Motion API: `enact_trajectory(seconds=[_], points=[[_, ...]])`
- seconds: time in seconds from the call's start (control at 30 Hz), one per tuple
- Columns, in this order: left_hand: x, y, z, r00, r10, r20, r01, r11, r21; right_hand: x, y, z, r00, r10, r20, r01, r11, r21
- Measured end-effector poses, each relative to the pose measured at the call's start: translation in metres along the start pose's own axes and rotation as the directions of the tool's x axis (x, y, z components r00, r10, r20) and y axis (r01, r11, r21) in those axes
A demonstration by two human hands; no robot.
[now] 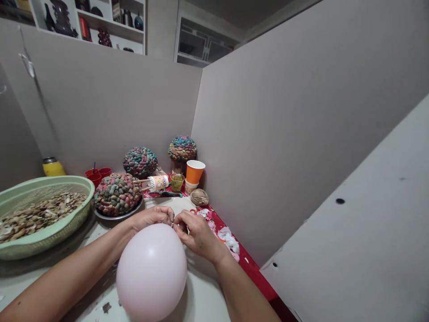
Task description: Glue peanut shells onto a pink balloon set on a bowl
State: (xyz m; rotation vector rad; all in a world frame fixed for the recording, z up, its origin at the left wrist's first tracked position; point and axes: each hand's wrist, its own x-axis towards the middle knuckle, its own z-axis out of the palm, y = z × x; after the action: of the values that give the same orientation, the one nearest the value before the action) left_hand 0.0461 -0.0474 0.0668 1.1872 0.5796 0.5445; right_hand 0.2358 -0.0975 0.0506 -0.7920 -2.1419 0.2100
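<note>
Left hand (156, 218) and right hand (198, 233) pinch a pink balloon (152, 270) at its top, lower center | green basket (65, 229), lower left | orange cup (195, 172), near center | shelf (110, 23), upper left

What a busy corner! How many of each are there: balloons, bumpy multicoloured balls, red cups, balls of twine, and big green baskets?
Pale pink balloon: 1
Bumpy multicoloured balls: 3
Red cups: 3
Ball of twine: 1
Big green basket: 1
Total: 9
</note>
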Motion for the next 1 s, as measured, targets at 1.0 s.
enact_trajectory(seconds=[1.0], points=[[0.007, -0.009, -0.009, 0.996, 0.009, -0.093, -0.012, 0.999, -0.033, 0.001, 0.012, 0.008, 0.999, 0.043, 0.024, -0.042, 0.998, -0.052]])
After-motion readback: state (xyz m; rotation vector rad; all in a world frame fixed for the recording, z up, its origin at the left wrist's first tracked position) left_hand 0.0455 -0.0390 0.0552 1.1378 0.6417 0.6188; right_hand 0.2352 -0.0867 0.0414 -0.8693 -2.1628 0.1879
